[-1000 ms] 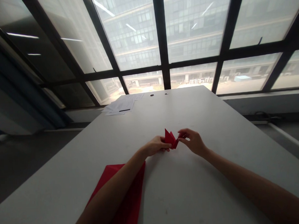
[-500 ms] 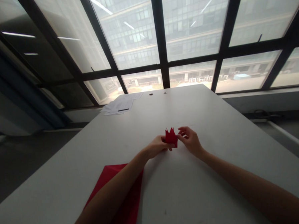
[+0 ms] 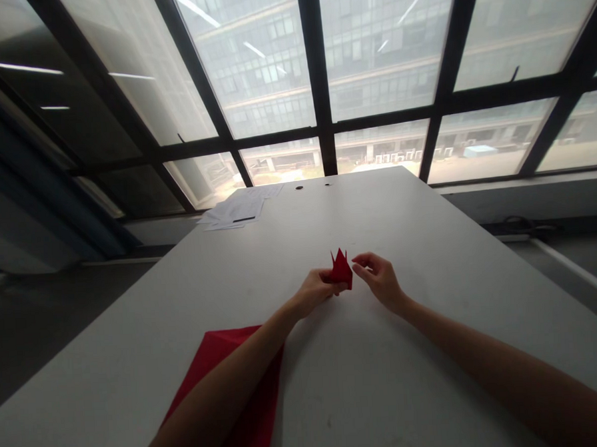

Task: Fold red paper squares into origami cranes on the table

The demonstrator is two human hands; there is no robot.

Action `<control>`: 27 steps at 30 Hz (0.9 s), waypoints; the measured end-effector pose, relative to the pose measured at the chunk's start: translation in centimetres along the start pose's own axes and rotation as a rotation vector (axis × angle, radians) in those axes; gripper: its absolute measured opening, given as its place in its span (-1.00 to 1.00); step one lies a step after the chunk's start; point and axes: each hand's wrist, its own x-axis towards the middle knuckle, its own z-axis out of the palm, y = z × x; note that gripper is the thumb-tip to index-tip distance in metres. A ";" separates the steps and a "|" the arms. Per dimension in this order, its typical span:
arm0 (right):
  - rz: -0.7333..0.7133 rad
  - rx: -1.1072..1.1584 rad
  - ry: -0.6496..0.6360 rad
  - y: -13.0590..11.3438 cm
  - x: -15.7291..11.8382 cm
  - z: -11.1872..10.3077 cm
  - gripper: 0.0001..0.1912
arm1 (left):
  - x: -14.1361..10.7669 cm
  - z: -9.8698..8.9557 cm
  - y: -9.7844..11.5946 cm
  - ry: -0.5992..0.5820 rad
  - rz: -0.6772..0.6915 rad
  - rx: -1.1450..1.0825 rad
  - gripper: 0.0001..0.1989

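A small folded red paper piece (image 3: pixel 342 272) with pointed tips stands upright above the white table (image 3: pixel 385 352). My left hand (image 3: pixel 316 291) grips its lower left side between thumb and fingers. Just to the right of the paper is my right hand (image 3: pixel 379 279), its fingers curved and a little apart, with a narrow gap to the paper and nothing seen between them. Under my left forearm lies a larger red sheet (image 3: pixel 253 412), partly hidden by the arm.
White papers (image 3: pixel 237 208) with a dark pen (image 3: pixel 243 220) on them lie at the table's far left. Two small holes are near the far edge. Large windows (image 3: pixel 379 46) rise beyond it, and a blue curtain (image 3: pixel 35 164) hangs at the left.
The red paper now shows a tall middle point with thin tips at its sides, where there was a notch. My right hand's fingertips have come off its right edge.
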 end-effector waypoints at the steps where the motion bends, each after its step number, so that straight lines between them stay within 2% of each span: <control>1: -0.004 0.002 -0.006 0.0 0.0 0.0 -0.74 | 0.0 0.0 0.1 -0.018 0.000 0.003 -0.80; 9: 0.065 0.028 -0.086 0.3 0.1 0.0 -0.77 | -0.1 0.1 0.6 -0.076 -0.022 0.017 -0.86; 13: 0.096 0.057 -0.080 0.4 0.2 0.0 -0.81 | -0.1 0.1 0.5 -0.061 -0.042 0.042 -0.80; 18: 0.141 0.128 -0.039 0.3 0.1 0.0 -0.79 | -0.1 0.2 0.3 0.004 -0.058 0.055 -0.62; 27: 0.241 0.204 -0.067 -0.2 -0.1 0.3 -0.71 | -0.2 0.4 -0.2 -0.012 -0.028 0.054 -0.65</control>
